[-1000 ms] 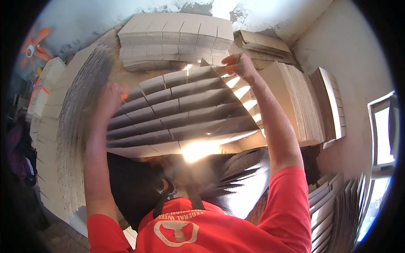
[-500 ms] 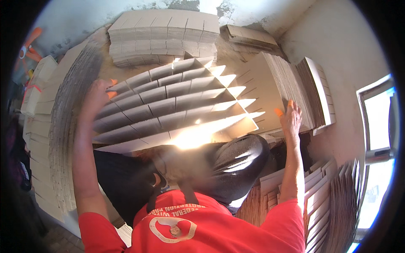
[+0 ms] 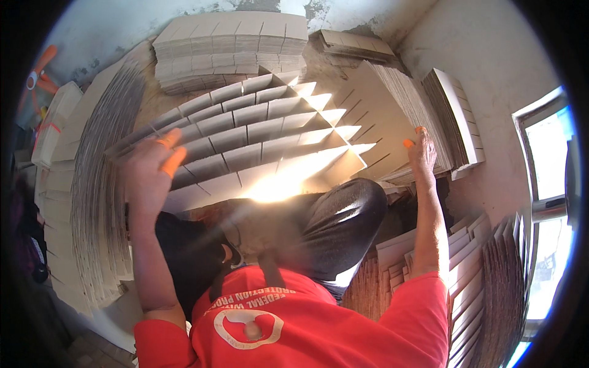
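Note:
A cardboard divider lattice [image 3: 264, 141], made of long strips crossed by shorter ones, lies tilted over my lap. My left hand [image 3: 150, 172], with orange covers on two fingertips, is spread against the lattice's left end. My right hand [image 3: 422, 150], also with orange fingertip covers, rests with fingers apart on the near edge of a leaning stack of slotted cardboard sheets [image 3: 380, 104] to the right of the lattice. Neither hand visibly grips anything.
Stacks of cut cardboard ring me: a tall pile at the back [image 3: 227, 49], a fanned pile on the left [image 3: 92, 202], upright sheets at the right [image 3: 454, 116] and more at the lower right [image 3: 485, 282]. A window [image 3: 546, 159] is on the right wall.
My right hand left the lattice's top right corner and dropped to the slotted sheets on the right. My left hand stayed at the lattice's left end, which now lies lower.

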A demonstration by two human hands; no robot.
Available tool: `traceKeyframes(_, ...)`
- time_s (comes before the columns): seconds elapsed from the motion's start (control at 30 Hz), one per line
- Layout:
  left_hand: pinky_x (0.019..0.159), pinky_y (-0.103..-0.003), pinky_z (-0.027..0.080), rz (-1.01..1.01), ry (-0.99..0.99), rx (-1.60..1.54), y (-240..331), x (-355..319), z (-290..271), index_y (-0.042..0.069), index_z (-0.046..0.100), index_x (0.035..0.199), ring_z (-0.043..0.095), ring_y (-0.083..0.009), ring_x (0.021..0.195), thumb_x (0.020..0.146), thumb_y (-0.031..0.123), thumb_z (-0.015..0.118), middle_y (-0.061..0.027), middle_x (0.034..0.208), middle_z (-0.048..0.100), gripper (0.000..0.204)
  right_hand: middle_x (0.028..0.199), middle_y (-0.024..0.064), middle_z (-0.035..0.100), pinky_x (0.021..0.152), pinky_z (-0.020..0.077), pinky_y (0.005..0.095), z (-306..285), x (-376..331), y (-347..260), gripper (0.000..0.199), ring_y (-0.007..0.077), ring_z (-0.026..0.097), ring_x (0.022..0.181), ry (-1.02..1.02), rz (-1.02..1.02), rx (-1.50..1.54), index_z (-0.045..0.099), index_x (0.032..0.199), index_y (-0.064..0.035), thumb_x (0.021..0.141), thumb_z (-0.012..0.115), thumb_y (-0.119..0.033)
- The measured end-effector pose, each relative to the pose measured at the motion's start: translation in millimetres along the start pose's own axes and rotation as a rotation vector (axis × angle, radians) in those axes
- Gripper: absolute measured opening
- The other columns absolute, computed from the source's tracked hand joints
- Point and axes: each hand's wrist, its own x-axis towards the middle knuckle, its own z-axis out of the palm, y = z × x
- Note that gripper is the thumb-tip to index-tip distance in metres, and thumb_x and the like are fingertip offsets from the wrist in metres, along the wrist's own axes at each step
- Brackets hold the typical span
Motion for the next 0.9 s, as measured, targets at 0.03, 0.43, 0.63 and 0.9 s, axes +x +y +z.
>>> traceKeyframes(0.03,0.087,-0.037,0.050,0.002,0.020,0.015,4.1,-6.4,8.2,0.003,0.072,0.113,0.066,-0.0287,0.099,0.081,0.004,0.074,-0.0157,0.107,0.070,0.032,0.097,0.0203,0.068,0.081,0.0517,0.0480,0.7,-0.8,-2.0,0.023,0.0379,0.063,0.098,0.022,-0.011,-0.001,0.064,0.105,-0.0014,0.089,0.064,-0.018)
traceKeyframes(0.43,0.082,-0.040,0.051,0.311,0.070,-0.130,30.8,-22.9,56.7,-0.001,0.069,0.105,0.066,-0.0308,0.090,0.074,0.004,0.076,-0.0144,0.099,0.071,0.032,0.075,0.0017,0.065,0.067,0.0460,0.0263,-35.4,10.7,-15.1,0.013,0.0116,0.058,0.072,0.472,0.189,0.941,0.070,0.096,-0.0025,0.091,0.066,-0.014)
traceKeyframes(0.63,0.079,-0.040,0.053,0.335,-0.061,-0.190,35.0,-18.2,88.6,-0.004,0.067,0.107,0.066,-0.0321,0.091,0.080,0.013,0.076,-0.0177,0.097,0.070,0.033,0.076,-0.0017,0.064,0.043,0.0363,0.0182,-147.3,28.4,-72.4,0.023,0.0016,0.049,0.053,0.285,0.061,0.911,0.066,0.108,-0.0019,0.088,0.074,-0.011)
traceKeyframes(0.9,0.070,-0.043,0.054,0.289,-0.130,-0.207,42.1,-20.6,123.5,0.000,0.072,0.100,0.067,-0.0334,0.078,0.082,0.015,0.073,-0.0182,0.087,0.070,0.023,0.089,-0.0016,0.069,0.047,0.0383,0.0158,-168.0,14.8,-132.8,0.047,-0.0012,0.047,0.057,-0.085,-0.107,1.072,0.063,0.130,-0.0049,0.084,0.072,0.002)
